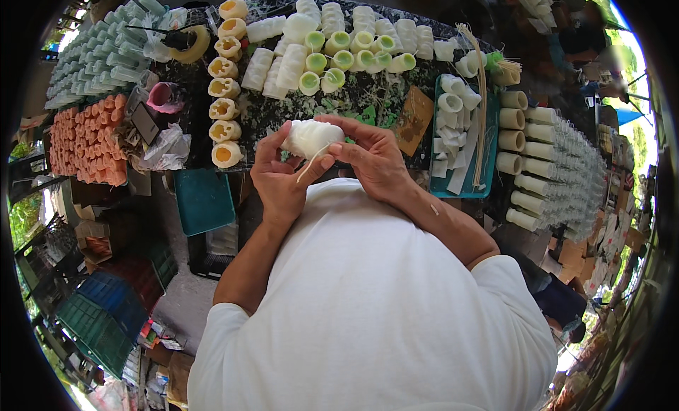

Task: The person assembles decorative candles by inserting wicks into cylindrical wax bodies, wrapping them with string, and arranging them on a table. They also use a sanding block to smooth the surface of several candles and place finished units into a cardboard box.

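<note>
Both the left hand [278, 174] and the right hand [375, 160] have their fingers curled part-way in, gripping one white ridged piece [313, 137] from either end, in front of the white shirt [368, 291] by the near edge of the dark surface [263, 112]. A pale cord [311, 162] trails below it. Beyond lie green-lined cylinders [343, 60]; yellow scalloped cups [224, 110] line up to the left.

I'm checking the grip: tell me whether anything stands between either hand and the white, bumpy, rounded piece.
Nothing visible blocks either: the bare left hand and bare right hand touch the piece directly. A thin, pale strand runs by the thumbs, blocking neither.
</note>
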Tool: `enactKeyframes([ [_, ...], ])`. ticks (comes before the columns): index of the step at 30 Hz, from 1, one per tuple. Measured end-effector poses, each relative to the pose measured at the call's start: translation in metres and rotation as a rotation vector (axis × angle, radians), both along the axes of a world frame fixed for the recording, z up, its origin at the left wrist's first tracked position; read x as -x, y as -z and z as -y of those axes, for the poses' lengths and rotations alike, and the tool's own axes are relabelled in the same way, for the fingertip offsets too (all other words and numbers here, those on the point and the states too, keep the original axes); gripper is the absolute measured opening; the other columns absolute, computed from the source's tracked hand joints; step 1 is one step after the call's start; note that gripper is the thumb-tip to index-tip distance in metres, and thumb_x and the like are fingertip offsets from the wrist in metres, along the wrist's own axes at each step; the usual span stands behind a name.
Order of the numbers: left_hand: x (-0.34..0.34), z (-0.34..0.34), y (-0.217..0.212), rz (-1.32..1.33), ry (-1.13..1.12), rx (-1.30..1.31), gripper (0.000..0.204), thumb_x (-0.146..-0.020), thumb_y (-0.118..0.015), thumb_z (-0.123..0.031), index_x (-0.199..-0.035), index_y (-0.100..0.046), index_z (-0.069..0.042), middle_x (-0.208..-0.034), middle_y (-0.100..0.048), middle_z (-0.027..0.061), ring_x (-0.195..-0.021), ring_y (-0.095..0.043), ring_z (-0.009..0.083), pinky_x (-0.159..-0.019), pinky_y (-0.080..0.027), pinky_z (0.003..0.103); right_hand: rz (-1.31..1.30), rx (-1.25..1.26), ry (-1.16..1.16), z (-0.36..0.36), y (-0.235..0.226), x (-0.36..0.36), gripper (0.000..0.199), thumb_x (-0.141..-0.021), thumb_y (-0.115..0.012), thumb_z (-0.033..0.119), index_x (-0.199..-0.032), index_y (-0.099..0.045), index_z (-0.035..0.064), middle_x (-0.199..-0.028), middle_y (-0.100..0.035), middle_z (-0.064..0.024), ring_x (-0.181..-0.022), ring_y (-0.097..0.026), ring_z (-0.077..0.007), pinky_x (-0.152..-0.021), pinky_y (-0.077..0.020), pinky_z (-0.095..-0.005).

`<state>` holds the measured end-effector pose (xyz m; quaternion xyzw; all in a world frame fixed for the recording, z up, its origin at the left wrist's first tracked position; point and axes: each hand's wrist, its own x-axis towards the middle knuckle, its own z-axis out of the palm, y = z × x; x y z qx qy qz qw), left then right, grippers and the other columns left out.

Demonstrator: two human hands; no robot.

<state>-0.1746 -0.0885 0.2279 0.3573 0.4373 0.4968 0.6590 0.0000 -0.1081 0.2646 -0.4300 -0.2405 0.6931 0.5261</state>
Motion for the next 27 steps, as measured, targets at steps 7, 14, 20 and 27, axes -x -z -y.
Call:
enactKeyframes([
  [7, 0.001, 0.005, 0.002, -0.074, 0.022, -0.063, 0.081, -0.07, -0.096, -0.004, -0.137, -0.053, 0.011, -0.133, -0.049, 0.0131, -0.126, -0.059, 0.0272, -0.101, -0.061, 0.043, -0.055, 0.051, 0.008, 0.006, 0.005, 0.0, 0.045, -0.096, -0.074, 0.01, -0.138, -0.064, 0.0008, -0.115, -0.073, -0.0091, -0.093, -0.068, -0.0112, -0.065, -0.0577, -0.0246],
  [14, 0.009, -0.006, 0.005, 0.03, 0.073, 0.152, 0.075, -0.076, -0.09, 0.002, -0.14, -0.052, 0.011, -0.123, -0.063, 0.0178, -0.097, -0.071, 0.0202, -0.071, -0.062, 0.027, -0.018, 0.207, -0.042, 0.003, 0.004, 0.0, 0.044, -0.098, -0.074, 0.017, -0.138, -0.064, 0.0004, -0.117, -0.073, -0.0089, -0.095, -0.069, -0.0117, -0.065, -0.0613, -0.0261],
  [20, 0.007, -0.004, 0.014, 0.09, 0.08, 0.197, 0.077, -0.079, -0.088, 0.001, -0.145, -0.05, 0.011, -0.119, -0.069, 0.0203, -0.089, -0.071, 0.0141, -0.062, -0.057, 0.02, 0.301, 0.074, -0.079, 0.0, 0.011, -0.001, 0.045, -0.099, -0.074, 0.021, -0.137, -0.064, -0.002, -0.112, -0.074, -0.0101, -0.094, -0.069, -0.0116, -0.067, -0.0632, -0.0272],
  [27, 0.013, -0.004, 0.022, 0.07, 0.119, 0.23, 0.074, -0.08, -0.088, -0.003, -0.143, -0.051, 0.01, -0.118, -0.07, 0.0207, -0.096, -0.072, 0.0189, -0.076, -0.062, 0.027, 0.363, 0.03, -0.026, 0.0, 0.02, -0.003, 0.031, -0.1, -0.072, 0.017, -0.121, -0.072, -0.0051, -0.106, -0.075, -0.0109, -0.09, -0.069, -0.0121, -0.079, -0.0592, -0.0257],
])
